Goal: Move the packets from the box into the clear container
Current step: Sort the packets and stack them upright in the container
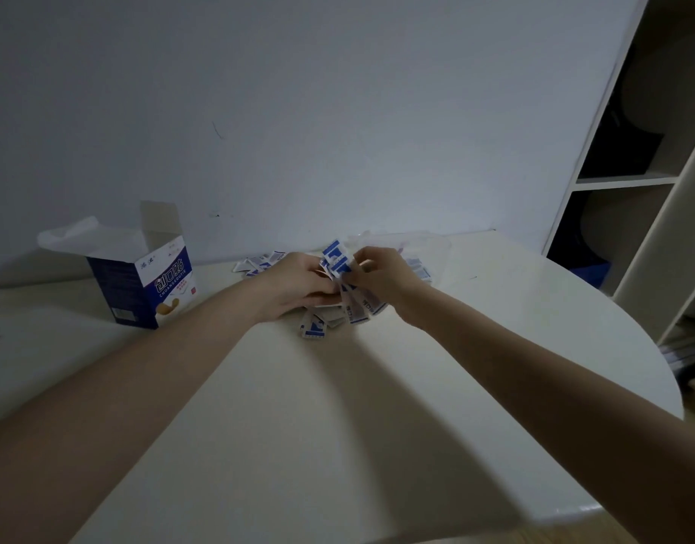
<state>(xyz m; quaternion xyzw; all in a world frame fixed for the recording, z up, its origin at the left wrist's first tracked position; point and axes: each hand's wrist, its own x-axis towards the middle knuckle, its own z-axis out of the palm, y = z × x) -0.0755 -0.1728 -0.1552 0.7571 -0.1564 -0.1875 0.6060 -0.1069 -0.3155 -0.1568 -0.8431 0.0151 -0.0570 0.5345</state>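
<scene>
An open blue and white box stands at the left of the white table, its flaps up. Several small blue and white packets are bunched between my two hands at the table's middle back. My left hand grips the bunch from the left. My right hand pinches packets from the right. More packets lie loose on the table under and behind my hands. The clear container sits just behind my right hand, mostly hidden, with some packets inside.
A white plastic bag lies behind the box. A pale wall rises right behind the table. An open shelf unit stands at the right, past the table's rounded edge.
</scene>
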